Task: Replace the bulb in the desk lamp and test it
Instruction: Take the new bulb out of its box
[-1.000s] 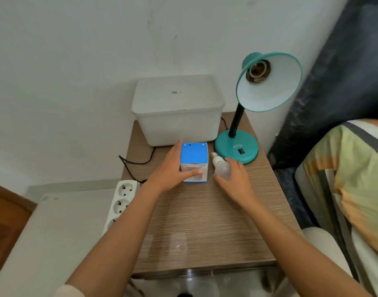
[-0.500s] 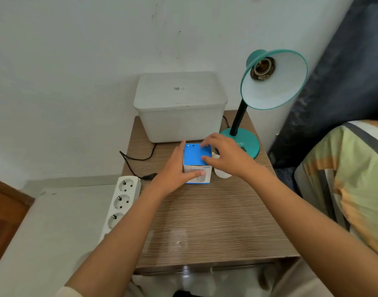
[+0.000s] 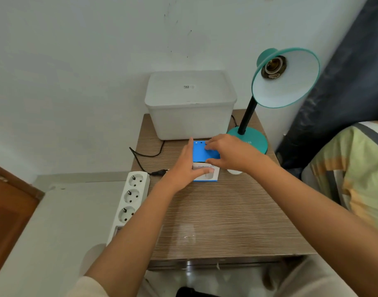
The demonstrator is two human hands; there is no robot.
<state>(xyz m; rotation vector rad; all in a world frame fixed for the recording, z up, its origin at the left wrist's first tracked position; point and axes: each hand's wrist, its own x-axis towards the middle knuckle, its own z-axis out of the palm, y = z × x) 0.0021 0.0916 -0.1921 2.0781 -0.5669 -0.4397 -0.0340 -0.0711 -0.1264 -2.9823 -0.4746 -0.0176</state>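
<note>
Nearest, both forearms reach over the table (image 3: 216,221) toward the box (image 3: 205,162), which stands at 12 o'clock from the person, past mid-table. The left hand (image 3: 187,166) clasps the box's left side, thumb across its white front. The right hand (image 3: 231,154) rests on the blue top, fingers curled narrow at the lid edge; whether it has pinched the flap I cannot tell. The box is likely light, thin card that crushes easily, so hold its sides and lift the flap gently. Just right of it, at 3 o'clock, the old bulb (image 3: 234,172) lies half hidden under the right wrist: smooth, round, apt to roll, breakable. Farther, at 1 o'clock, the lamp (image 3: 251,140) stands, its socket (image 3: 273,67) empty. Behind the box sits a tub (image 3: 190,116).
</note>
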